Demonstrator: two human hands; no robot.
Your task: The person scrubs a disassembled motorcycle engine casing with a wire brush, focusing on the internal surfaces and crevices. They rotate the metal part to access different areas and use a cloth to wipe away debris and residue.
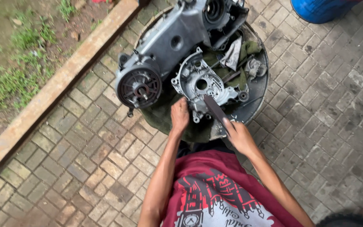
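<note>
A grey scooter engine case (171, 40) with a round dark clutch end (139, 88) lies across a round metal tray (255, 98). Beside it rests a smaller silver crankcase cover (200, 82) on a green cloth (162, 117). My left hand (180, 114) presses on the near edge of the cover, fingers curled against it. My right hand (239, 136) grips a flat dark blade tool (215, 108), its tip pointing at the cover's lower right edge.
A grey rag (233, 54) and small metal parts (255, 67) lie on the tray's right side. Paving bricks surround the tray. A concrete kerb (59, 82) and grass run along the left. A blue drum (320, 9) stands at the top right.
</note>
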